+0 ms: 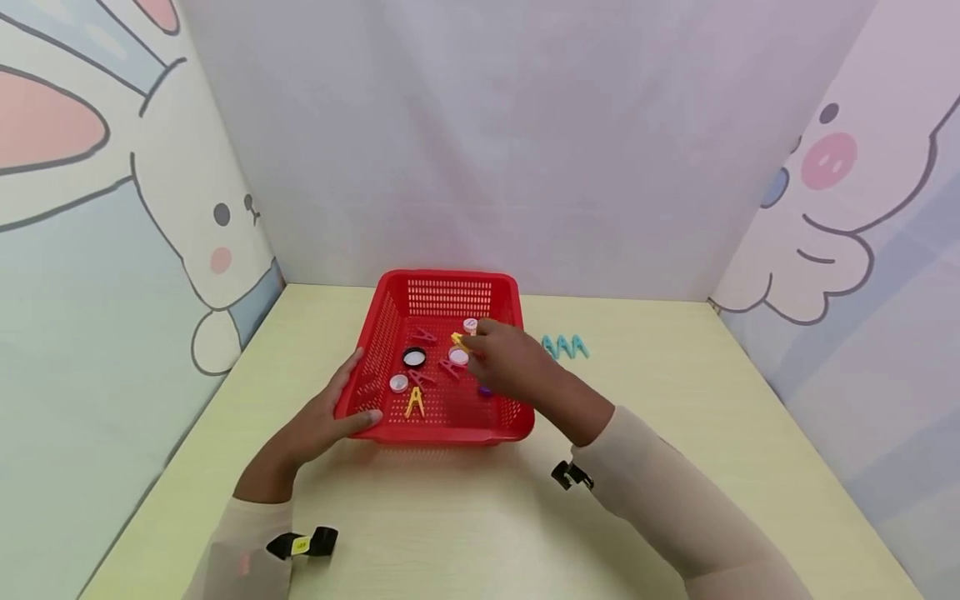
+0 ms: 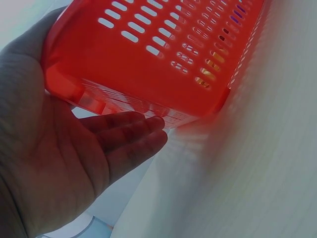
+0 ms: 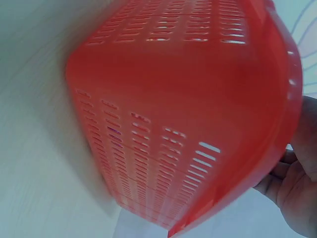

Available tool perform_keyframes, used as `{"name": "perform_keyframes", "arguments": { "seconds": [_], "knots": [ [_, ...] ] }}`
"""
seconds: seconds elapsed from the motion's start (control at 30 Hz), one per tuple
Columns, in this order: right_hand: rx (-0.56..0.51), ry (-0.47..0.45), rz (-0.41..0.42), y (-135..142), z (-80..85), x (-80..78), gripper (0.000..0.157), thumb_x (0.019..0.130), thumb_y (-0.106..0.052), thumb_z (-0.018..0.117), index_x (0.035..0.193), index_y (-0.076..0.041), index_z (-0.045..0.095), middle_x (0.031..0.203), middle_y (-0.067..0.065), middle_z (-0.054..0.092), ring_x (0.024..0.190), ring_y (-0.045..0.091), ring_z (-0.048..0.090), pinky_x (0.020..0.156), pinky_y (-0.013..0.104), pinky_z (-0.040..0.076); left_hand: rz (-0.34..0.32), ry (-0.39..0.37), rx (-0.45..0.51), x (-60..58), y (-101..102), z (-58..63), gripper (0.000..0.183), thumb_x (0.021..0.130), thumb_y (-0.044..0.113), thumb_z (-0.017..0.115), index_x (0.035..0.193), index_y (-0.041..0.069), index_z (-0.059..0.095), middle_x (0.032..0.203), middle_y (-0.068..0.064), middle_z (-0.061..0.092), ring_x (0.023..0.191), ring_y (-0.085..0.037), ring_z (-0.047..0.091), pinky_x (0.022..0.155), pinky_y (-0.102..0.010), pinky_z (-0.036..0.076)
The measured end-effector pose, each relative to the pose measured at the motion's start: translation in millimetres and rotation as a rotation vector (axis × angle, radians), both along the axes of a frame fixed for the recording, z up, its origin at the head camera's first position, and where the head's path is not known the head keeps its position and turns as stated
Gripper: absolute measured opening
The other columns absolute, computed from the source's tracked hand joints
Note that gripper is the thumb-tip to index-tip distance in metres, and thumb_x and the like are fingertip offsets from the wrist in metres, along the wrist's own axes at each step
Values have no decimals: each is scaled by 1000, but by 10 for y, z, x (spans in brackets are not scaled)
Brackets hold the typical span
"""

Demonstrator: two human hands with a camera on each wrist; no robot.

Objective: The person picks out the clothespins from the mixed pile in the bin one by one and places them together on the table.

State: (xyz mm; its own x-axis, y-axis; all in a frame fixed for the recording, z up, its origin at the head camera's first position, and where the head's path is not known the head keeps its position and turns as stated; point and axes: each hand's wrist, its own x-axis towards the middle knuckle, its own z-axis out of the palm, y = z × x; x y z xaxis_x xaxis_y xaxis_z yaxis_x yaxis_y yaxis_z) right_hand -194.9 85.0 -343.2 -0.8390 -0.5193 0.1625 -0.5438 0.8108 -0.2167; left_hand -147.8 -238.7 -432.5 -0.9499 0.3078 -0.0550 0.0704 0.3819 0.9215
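A red plastic basket [image 1: 450,435] with slotted walls sits on the table. At its left side my left hand [image 1: 318,425] holds the rim, thumb over the edge; the left wrist view shows the other fingers [image 2: 133,144] extended along the outside. My right hand [image 1: 510,358] reaches over the right wall into the basket and pinches a yellow clothespin [image 1: 457,338]. Below that hand lie a pink-topped round lid [image 1: 458,357] and a red clothespin [image 1: 452,368]. In the right wrist view the basket wall [image 3: 173,94] hides the fingertips.
Also in the basket are another yellow clothespin [image 1: 416,402], a black-rimmed round lid [image 1: 414,357], a white round lid [image 1: 399,383], more red clothespins and a purple item [image 1: 485,391]. Right of the basket, teal clothespins [image 1: 564,346] lie in a row. Cartoon-printed walls enclose the table.
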Motion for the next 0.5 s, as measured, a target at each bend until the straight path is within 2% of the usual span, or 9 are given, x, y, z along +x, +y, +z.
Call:
{"name": "perform_keyframes", "arguments": {
  "seconds": [0.23,0.37,0.5],
  "knots": [
    [-168,152,-17,309,-34,87,50,92,-16,86,141,-11,75,115,8,70,92,19,67,77,31,67,-10,16,-2,-18,15,-1,118,93,23,82,177,30,-1,167,-26,34,146,-52,46,92,-48,69],
    [-284,205,-38,484,-84,107,45,95,-13,82,140,-9,75,113,9,70,89,21,65,71,29,64,-12,22,-6,-19,19,5,118,93,22,82,177,29,-1,167,-26,34,146,-52,47,92,-48,69],
    [-386,259,-78,646,-157,86,40,98,-10,78,138,-7,76,107,11,70,81,21,60,64,26,56,-4,17,-7,1,22,12,119,93,22,82,177,27,-2,167,-27,33,147,-52,45,91,-46,69]
  ]
}}
